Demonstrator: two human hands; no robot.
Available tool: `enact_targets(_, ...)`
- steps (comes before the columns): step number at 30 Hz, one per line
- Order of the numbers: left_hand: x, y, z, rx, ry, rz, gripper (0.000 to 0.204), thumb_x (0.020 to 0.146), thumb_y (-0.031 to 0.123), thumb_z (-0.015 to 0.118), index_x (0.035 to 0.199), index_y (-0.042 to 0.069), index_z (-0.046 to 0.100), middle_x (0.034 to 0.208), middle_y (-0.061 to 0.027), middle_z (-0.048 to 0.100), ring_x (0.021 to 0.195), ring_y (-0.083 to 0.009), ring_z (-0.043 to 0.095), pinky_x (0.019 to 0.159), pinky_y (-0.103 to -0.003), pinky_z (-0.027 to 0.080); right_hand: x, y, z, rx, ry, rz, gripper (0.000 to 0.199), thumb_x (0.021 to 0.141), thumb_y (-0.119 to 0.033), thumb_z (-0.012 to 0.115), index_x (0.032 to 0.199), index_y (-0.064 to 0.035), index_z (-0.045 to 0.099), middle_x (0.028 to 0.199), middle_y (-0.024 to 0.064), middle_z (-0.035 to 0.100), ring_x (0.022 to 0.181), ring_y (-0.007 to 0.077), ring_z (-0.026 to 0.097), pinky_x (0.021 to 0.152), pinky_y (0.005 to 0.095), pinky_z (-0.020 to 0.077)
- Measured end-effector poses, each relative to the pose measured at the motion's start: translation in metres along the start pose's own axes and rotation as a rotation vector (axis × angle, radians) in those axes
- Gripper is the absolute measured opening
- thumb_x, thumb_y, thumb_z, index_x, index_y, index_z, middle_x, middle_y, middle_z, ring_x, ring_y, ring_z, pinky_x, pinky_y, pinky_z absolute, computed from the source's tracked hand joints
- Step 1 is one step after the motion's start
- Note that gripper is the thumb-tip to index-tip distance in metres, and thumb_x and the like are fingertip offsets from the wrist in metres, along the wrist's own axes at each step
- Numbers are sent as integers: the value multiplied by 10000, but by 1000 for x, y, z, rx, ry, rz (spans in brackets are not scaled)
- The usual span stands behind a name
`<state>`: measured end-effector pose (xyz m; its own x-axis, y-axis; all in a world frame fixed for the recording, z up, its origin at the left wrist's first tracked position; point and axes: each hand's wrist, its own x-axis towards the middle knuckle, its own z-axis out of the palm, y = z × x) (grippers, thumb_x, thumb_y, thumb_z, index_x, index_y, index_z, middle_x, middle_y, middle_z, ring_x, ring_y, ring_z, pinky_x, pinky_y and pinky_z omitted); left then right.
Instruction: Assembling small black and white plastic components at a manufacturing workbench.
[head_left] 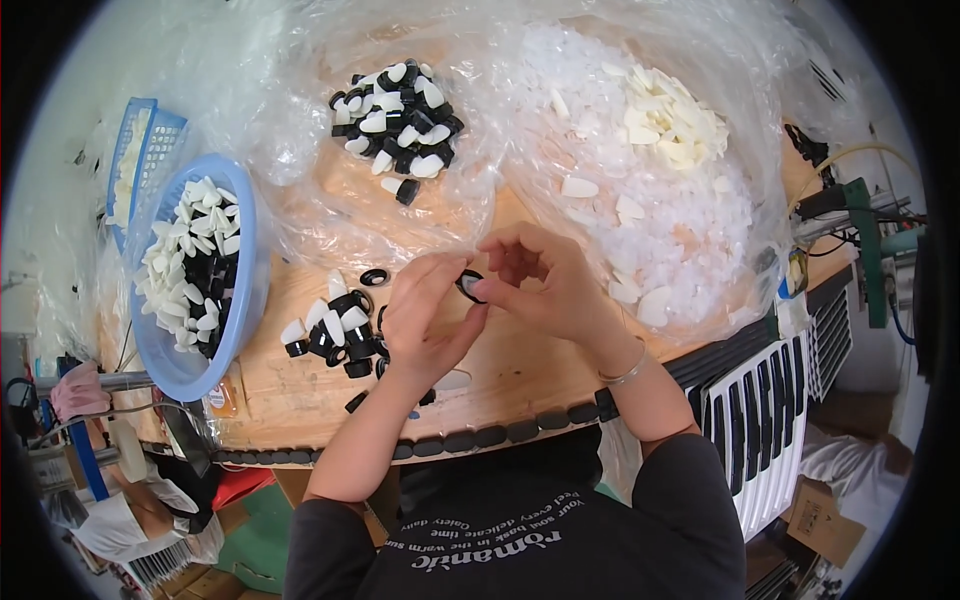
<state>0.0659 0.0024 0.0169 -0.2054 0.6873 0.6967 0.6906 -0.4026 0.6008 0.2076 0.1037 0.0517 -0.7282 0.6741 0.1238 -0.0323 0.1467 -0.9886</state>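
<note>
Above the middle of the table I hold a small round black cap (463,286) with a pale face inside its rim. My left hand (425,312) pinches it from the left side. The thumb of my right hand (545,285) presses against the pale face, while the other right fingers curl above it. Just left of my left hand lies a loose heap of black caps and white oval-tipped pieces (340,325), some joined together. One black ring (374,277) rests flat beside that heap. A translucent oval piece (453,380) lies under my hands, partly hidden by my left wrist.
A blue oval basin (262,290) of white and black parts stands at left, beside a blue basket (140,115). Joined black-and-white pieces (400,120) lie on plastic sheeting at the back. Translucent pieces (690,225) and cream ones (675,120) spread at right. Black pads line the table's edge (490,437).
</note>
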Motion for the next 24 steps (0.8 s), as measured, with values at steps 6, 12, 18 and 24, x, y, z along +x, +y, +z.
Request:
enact_targets(6, 3, -2, -3, 105, 0, 92, 486, 621, -22, 761, 1088, -20, 623, 1065, -154, 659, 1004, -295, 627, 895, -434, 475, -2, 8, 0, 161, -158, 220, 224, 855, -62, 688, 1066, -1, 646, 912, 24, 659, 817, 63, 604, 723, 209, 502)
enact_targets(12, 4, -1, -5, 141, -29, 91, 482, 630, -18, 758, 1092, -19, 622, 1056, -150, 664, 1001, -293, 636, 920, -448, 464, 1, 14, 3, 255, -135, 233, 198, 866, -105, 681, 1024, 8, 642, 934, 41, 667, 829, 75, 615, 741, 226, 507)
enact_targets(18, 3, -2, -3, 133, -33, 114, 432, 672, -26, 739, 1087, -28, 619, 1040, -157, 666, 999, -302, 637, 919, -452, 474, 0, 33, 10, 388, -151, 212, 154, 868, 15, 633, 1022, 16, 635, 928, 31, 658, 873, 77, 612, 787, 238, 513)
enact_targets(24, 1, -4, 1, 125, 16, 138, 432, 678, -35, 726, 1094, -37, 612, 1044, -165, 660, 993, -315, 633, 919, -454, 479, -1, 32, 15, 412, -105, 174, 146, 866, -2, 640, 1011, 19, 631, 912, 40, 657, 834, 72, 615, 755, 220, 511)
